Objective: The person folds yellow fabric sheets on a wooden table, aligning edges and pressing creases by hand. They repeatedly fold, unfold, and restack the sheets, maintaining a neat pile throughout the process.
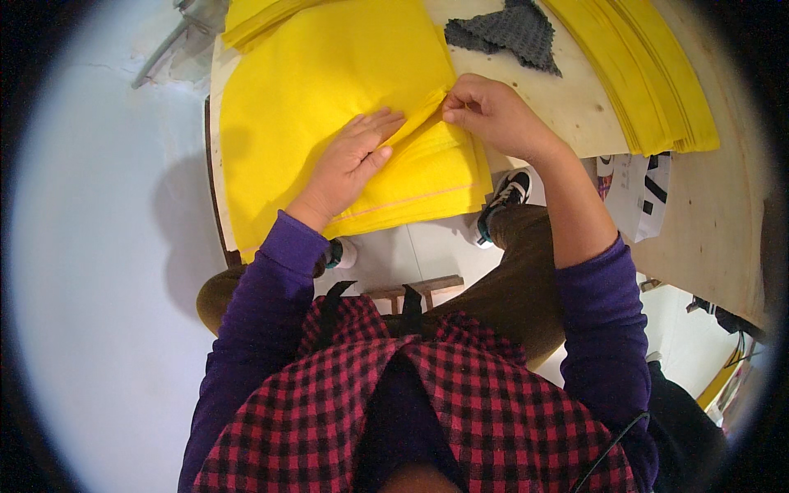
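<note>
A stack of yellow cloth (320, 82) lies on the table in front of me, with several layers showing at its near edge and a thin pinkish line along that edge. Flat on the top layer rests my left hand (349, 160), its fingers stretched out. At the right side of the stack, my right hand (493, 115) pinches the edge of the top cloth between thumb and fingers. The pinched edge is lifted a little, and a fold runs from it toward my left hand.
A dark grey knitted cloth (505, 37) lies on the wooden table (575, 111) beyond my right hand. Farther right are folded yellow cloths (649, 74). Below the table edge stands a white printed bag (639, 193). More yellow cloth (263, 20) lies at the far left.
</note>
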The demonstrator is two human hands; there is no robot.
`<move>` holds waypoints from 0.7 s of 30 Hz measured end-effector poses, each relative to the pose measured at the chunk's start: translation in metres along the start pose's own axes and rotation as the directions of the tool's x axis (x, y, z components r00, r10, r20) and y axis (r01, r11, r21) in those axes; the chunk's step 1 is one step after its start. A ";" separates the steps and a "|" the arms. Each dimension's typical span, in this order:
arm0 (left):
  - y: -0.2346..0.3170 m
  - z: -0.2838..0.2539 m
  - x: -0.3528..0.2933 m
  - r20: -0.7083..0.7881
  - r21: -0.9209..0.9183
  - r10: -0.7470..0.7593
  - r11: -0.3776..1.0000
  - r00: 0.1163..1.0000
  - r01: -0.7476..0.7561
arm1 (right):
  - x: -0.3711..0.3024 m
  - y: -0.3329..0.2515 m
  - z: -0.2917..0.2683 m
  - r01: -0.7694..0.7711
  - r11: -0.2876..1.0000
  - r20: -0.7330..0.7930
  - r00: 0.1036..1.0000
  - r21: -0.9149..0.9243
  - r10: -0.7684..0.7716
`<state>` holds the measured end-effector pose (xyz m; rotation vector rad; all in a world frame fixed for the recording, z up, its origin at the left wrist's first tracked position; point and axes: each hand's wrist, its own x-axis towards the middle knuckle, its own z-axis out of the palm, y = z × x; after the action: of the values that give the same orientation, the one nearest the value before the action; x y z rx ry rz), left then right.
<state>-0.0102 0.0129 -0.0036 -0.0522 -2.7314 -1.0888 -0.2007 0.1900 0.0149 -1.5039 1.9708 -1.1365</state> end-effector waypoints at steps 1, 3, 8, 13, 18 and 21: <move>0.000 0.000 -0.001 0.000 -0.002 -0.002 1.000 1.000 0.002 | 0.000 0.001 0.001 -0.005 1.000 -0.004 1.000 0.019 0.005; 0.000 -0.001 -0.001 0.004 0.001 -0.008 1.000 1.000 0.008 | 0.001 0.003 0.002 0.018 1.000 -0.016 1.000 0.000 -0.018; 0.004 -0.003 0.000 0.008 0.035 -0.006 0.999 1.000 0.006 | 0.003 0.002 0.002 0.074 0.995 -0.005 0.997 -0.065 -0.075; 0.008 -0.005 0.003 0.009 0.021 -0.022 1.000 1.000 0.022 | 0.000 -0.011 0.001 -0.008 1.000 -0.054 0.999 -0.024 0.007; 0.007 -0.004 0.000 -0.002 0.002 -0.033 0.999 0.999 0.033 | 0.000 -0.013 0.004 -0.117 0.985 -0.038 0.992 0.128 0.123; 0.003 -0.001 -0.001 -0.011 0.021 -0.015 1.000 1.000 0.015 | 0.000 -0.006 0.007 -0.124 0.976 -0.062 0.989 0.178 0.137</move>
<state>-0.0089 0.0143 -0.0010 -0.0233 -2.7379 -1.0606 -0.1921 0.1875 0.0156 -1.2423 1.9308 -1.2871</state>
